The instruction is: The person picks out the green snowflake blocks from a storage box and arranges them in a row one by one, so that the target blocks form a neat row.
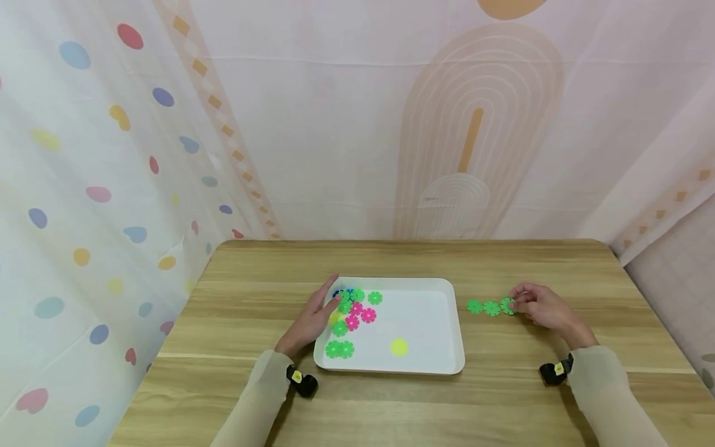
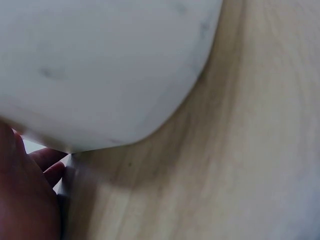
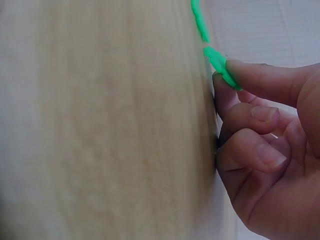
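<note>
Head view: right hand (image 1: 544, 308) pinches green chain (image 1: 491, 307).

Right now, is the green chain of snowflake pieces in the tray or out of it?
Out. The green chain lies on the table right of the white tray, its end pinched by the right hand.

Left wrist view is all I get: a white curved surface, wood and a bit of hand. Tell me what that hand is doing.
Observer: The left hand reaches over the left rim of the white rectangular plastic tray, fingers straight, among the flat gear-shaped plastic discs.
Operator: List the disc colours in there.
Observer: Green, pink, one blue, and a plain yellow disc lying apart near the tray's front.
Operator: Now report the other hand.
Observer: The right hand pinches the end of a row of three green discs on the wooden table, right of the tray.
</note>
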`<state>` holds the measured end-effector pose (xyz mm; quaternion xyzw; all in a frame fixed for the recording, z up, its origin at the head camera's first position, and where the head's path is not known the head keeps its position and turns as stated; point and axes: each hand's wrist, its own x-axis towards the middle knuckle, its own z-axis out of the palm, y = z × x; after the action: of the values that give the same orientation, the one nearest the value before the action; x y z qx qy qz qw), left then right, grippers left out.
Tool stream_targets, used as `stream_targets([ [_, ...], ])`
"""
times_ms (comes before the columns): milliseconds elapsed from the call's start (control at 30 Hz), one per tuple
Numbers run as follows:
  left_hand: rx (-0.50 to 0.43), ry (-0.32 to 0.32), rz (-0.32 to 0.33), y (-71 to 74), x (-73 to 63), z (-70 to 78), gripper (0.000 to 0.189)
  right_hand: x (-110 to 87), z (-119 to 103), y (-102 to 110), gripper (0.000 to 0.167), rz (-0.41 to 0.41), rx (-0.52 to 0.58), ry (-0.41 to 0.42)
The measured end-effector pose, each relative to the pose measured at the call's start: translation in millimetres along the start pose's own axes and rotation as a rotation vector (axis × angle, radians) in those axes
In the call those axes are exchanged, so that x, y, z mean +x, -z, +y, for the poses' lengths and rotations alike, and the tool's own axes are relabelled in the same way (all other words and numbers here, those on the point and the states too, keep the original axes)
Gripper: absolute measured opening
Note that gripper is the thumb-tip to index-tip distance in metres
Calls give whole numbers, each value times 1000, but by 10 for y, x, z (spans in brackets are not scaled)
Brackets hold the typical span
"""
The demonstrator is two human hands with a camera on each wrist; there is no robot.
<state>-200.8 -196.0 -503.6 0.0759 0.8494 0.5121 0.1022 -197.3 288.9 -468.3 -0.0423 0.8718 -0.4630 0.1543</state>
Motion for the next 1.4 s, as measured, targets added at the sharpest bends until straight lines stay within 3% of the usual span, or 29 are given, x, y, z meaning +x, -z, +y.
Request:
stream_targets([
  [667, -3, 1, -8, 2, -4, -17, 58, 0, -31, -51, 18, 58, -87, 46],
  [900, 4, 26, -11, 5, -18, 38, 58, 2, -12, -73, 16, 73, -104, 67],
  [933, 9, 17, -3, -2, -5, -10, 58, 1, -16, -76, 16, 75, -110, 69],
  [1400, -8, -1, 10, -9, -39, 31, 57, -16, -21, -71, 20, 69, -124, 73],
])
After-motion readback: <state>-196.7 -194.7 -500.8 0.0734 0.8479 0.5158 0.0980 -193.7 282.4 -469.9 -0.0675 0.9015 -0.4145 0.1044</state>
